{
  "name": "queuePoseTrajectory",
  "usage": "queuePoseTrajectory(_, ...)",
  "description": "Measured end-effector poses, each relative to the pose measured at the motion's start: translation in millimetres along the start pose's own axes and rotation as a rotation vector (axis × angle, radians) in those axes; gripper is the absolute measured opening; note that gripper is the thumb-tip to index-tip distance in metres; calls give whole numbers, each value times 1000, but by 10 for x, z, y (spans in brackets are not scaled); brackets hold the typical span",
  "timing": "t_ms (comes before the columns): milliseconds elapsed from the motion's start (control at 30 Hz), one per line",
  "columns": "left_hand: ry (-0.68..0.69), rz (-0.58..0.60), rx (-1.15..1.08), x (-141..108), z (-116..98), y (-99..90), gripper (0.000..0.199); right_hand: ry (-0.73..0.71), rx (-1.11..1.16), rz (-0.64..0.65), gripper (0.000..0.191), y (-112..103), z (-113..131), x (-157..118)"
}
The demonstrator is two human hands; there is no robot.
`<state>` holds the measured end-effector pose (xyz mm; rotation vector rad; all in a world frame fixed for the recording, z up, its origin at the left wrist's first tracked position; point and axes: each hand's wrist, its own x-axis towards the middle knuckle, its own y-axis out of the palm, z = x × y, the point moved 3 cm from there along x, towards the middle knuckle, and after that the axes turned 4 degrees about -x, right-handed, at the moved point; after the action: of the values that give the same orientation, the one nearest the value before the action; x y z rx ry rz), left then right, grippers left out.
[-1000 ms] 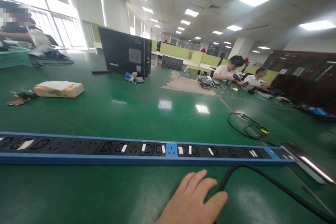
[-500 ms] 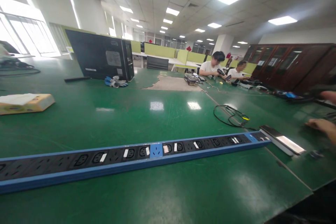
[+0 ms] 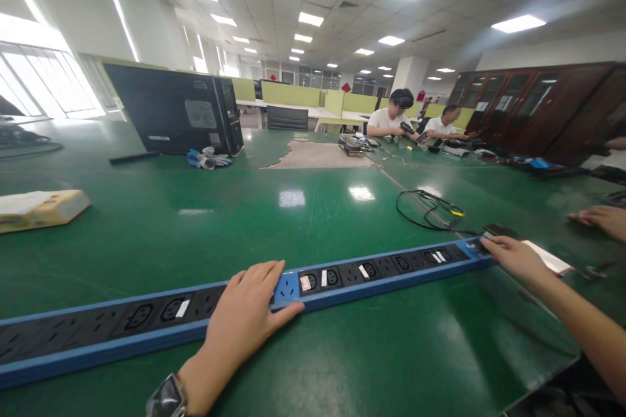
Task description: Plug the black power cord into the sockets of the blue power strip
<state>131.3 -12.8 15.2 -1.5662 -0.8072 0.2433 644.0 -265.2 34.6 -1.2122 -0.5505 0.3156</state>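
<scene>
Covering power strip (image 3: pixel 349 275) partway: left hand (image 3: pixel 244 313)

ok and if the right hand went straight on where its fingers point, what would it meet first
Probably the yellow-tagged, loosely coiled black cable, on the glossy green tabletop just past the long blue-and-black power strip, though depth is hard to judge.

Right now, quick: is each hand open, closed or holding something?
Left hand: laid across the blue power strip, thumb by its near edge; whether it grips can't be told.
Right hand: at the strip's right end; grip can't be told.
</scene>
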Motion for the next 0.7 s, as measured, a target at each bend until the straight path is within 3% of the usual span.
queuePoseTrajectory(133, 35, 1, -8, -30, -78, -2, 60, 12, 61, 68, 59, 171, -71, -12)
queuePoseTrajectory(367, 30, -32, -24, -35, -77, -19, 61, -50, -54, 67, 52, 159, -49, 67)
queuePoseTrajectory(700, -23, 23, -32, -23, -117, -46, 60, -164, -213, 50, 50, 210, 27, 164)
